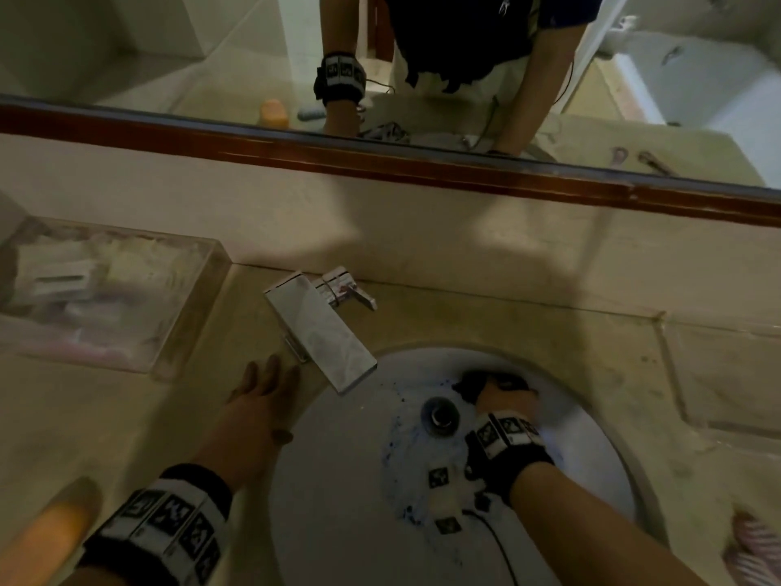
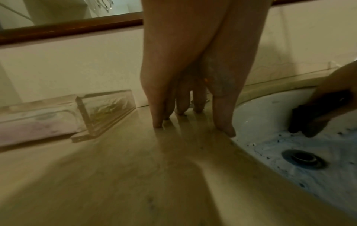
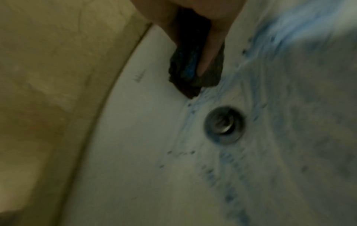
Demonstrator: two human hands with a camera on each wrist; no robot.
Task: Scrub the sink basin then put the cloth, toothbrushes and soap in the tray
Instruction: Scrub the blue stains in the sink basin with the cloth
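Right hand (image 1: 503, 395) gripped a dark, wadded cloth (image 3: 195, 67) against the white ceramic sink basin (image 1: 338, 501); left hand (image 1: 262, 382) lay flat, fingers straight, on the beige desk (image 2: 115, 175). Cloth looked soft, wet, probably slippery: best bunched whole.

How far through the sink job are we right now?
Early stage. Done: blue cleaner is spread across the sink basin. In hand: the right hand presses a dark cloth against the basin wall beyond the drain, while the left hand rests flat on the counter. Left: finishing the scrub, then moving the cloth, toothbrushes and soap to the clear tray; its contents are too blurred to identify.
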